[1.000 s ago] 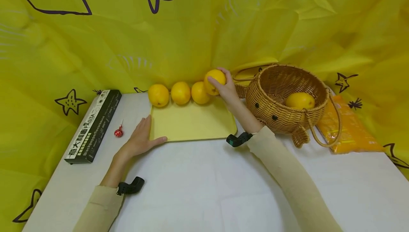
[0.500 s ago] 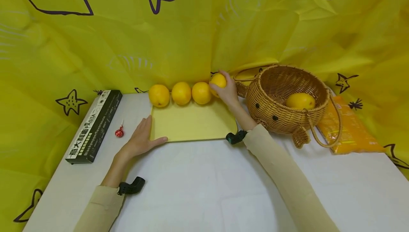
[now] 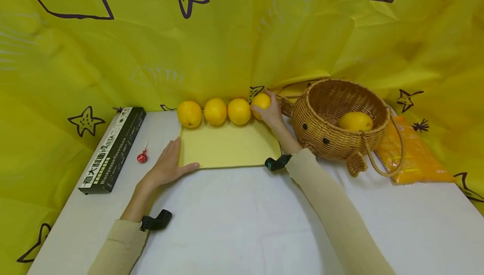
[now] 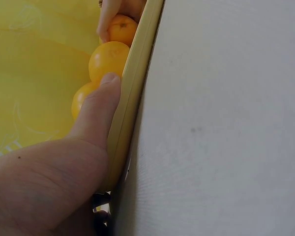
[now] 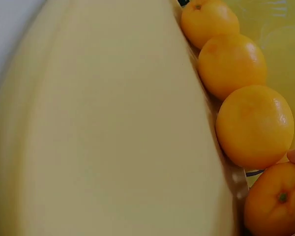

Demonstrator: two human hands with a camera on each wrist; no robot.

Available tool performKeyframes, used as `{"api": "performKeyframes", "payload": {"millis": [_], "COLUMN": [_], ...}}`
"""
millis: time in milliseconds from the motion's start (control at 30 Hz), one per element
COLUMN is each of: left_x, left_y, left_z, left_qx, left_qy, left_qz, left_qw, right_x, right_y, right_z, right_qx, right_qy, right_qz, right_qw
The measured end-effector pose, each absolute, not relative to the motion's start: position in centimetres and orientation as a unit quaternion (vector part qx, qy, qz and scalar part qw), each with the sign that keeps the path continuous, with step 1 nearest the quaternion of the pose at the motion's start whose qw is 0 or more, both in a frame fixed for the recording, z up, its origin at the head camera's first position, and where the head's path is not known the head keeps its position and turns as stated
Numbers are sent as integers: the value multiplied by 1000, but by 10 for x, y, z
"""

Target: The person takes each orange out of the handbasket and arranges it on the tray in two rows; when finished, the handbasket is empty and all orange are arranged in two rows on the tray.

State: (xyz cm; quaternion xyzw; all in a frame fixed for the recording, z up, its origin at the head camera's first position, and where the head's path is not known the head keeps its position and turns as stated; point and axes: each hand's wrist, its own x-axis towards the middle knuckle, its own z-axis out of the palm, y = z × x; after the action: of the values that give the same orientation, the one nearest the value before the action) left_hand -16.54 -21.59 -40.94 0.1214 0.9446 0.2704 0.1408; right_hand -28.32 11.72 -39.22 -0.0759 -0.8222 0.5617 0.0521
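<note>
Three oranges stand in a row along the far edge of a pale yellow tray (image 3: 230, 146): a left one (image 3: 189, 114), a middle one (image 3: 215, 111) and a right one (image 3: 239, 111). My right hand (image 3: 273, 113) grips a further orange (image 3: 261, 103) at the row's right end, close to its neighbour. In the right wrist view this held orange (image 5: 278, 201) shows its stem end, with a fingertip beside it. My left hand (image 3: 167, 163) rests against the tray's left edge, fingers extended and thumb along the near corner. Its outer fingers are mostly hidden in the left wrist view.
A wicker basket (image 3: 321, 140) with a yellow fruit (image 3: 356, 121) inside stands right of the tray, near my right forearm. An orange packet (image 3: 412, 153) lies behind it. Leftward are a red lollipop (image 3: 142, 156) and a black pasta box (image 3: 113, 151). Yellow cloth (image 3: 227, 48) hangs behind.
My right hand has lowered the held orange and moved it slightly right, to the end of the row. The left hand has stayed at the tray's edge.
</note>
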Motion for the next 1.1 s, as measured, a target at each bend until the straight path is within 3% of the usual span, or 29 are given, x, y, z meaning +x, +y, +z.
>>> {"api": "performKeyframes", "payload": {"millis": [333, 567, 733, 933, 1100], "left_x": [-166, -165, -164, -164, -164], "left_y": [-217, -215, -214, -216, -214], "left_z": [-409, -410, -411, -411, -411], "left_qx": [122, 124, 125, 121, 126], "left_qy": [946, 945, 946, 948, 947], "left_qz": [269, 274, 266, 261, 262], "left_qw": [135, 132, 134, 134, 133], "right_x": [-285, -274, -243, -185, -161], "right_y": [118, 116, 106, 110, 125], "right_z": [-394, -388, -357, -309, -289], "right_qx": [-81, -55, 29, 148, 170], "right_qy": [-792, -803, -825, -771, -747], "right_qz": [605, 591, 557, 615, 640], "right_qw": [5, 51, 92, 65, 66]}}
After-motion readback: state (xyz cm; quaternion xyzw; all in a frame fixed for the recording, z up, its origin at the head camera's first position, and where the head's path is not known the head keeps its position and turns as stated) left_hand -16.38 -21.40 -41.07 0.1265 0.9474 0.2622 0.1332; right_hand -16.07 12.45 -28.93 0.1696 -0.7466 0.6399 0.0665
